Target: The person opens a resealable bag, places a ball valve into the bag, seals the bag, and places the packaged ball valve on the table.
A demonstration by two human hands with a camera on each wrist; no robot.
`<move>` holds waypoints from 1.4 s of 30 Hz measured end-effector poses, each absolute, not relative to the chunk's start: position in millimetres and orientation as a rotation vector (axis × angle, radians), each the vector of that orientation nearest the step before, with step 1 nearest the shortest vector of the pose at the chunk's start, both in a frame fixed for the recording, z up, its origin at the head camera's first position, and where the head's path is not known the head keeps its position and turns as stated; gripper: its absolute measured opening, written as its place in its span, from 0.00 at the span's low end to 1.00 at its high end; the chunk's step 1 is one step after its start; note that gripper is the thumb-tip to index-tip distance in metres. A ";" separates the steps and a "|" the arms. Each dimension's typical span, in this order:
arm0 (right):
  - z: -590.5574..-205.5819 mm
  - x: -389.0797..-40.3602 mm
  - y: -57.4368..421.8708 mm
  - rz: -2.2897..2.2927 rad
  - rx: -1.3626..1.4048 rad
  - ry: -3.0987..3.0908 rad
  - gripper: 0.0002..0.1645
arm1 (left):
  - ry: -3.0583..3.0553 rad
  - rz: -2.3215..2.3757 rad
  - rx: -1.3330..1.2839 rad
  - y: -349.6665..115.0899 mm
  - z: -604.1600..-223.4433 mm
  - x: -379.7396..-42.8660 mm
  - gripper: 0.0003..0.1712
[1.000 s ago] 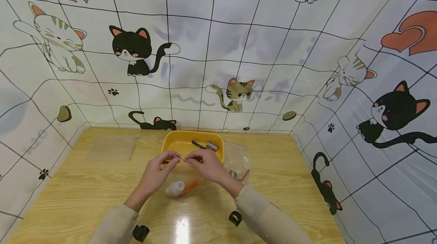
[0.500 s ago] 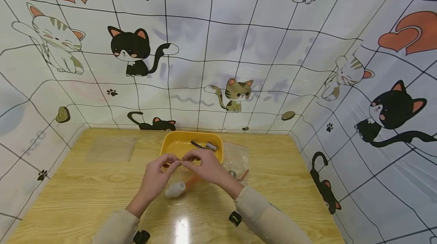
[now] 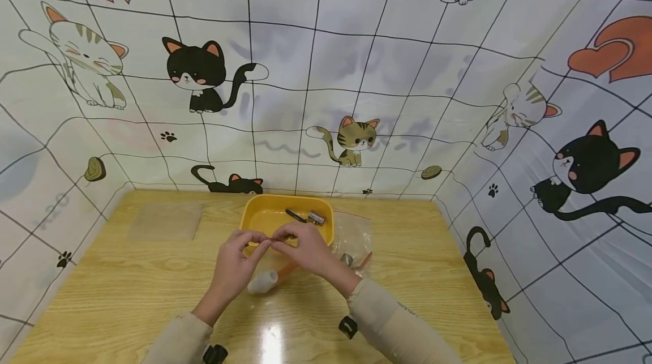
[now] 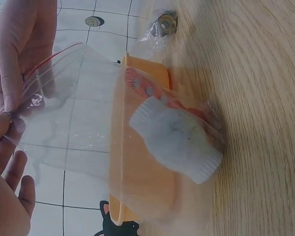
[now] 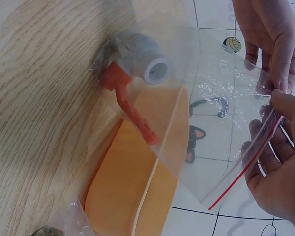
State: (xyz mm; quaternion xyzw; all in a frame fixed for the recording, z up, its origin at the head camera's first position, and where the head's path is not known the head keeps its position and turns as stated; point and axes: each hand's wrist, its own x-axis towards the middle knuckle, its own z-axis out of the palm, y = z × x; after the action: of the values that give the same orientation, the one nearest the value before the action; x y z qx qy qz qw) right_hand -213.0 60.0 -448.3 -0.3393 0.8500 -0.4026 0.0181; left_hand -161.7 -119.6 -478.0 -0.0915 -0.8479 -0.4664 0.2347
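A clear zip bag (image 5: 221,88) with a red strip along its mouth hangs between both hands, its lower end on the table. Inside lie a white plastic pipe fitting (image 4: 179,140) and a notched orange piece (image 5: 119,81). My left hand (image 3: 234,262) pinches the bag's top edge between thumb and forefinger. Against it, my right hand (image 3: 309,246) pinches the same edge, so the fingertips of both hands meet near the middle of the mouth. From the head view the bag itself is barely visible; the white fitting shows below the hands.
Behind the hands stands a yellow tray (image 3: 275,200) holding a black-handled item (image 3: 295,216) and a metal cylinder (image 3: 316,218). To its right lies another clear bag (image 3: 356,231) with a metal part (image 3: 347,260). A flat translucent sheet (image 3: 165,221) lies at the back left.
The fingertips of both hands have come together along the bag's mouth, where a stretch of edge showed between them before. The white fitting has turned slightly.
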 end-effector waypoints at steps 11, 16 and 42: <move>-448.8 -213.1 58.4 -1.300 -1.060 2.653 0.07 | -2.332 -1.241 -0.259 -119.2 -477.2 -161.2 0.03; -447.8 -212.9 58.4 -1.304 -1.104 2.662 0.06 | -2.338 -1.214 -0.292 -119.4 -479.1 -160.9 0.04; -451.3 -211.6 64.7 -1.244 -1.105 2.645 0.08 | -2.384 -1.085 -0.361 -116.8 -480.2 -160.9 0.03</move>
State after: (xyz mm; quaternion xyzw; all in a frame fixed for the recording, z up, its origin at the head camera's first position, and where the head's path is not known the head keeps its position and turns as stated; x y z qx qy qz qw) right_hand -211.6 64.7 -451.3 -0.3537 0.8464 -0.3981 0.0082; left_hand -160.9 -116.8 -480.2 -0.1324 -0.8739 -0.3978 0.2461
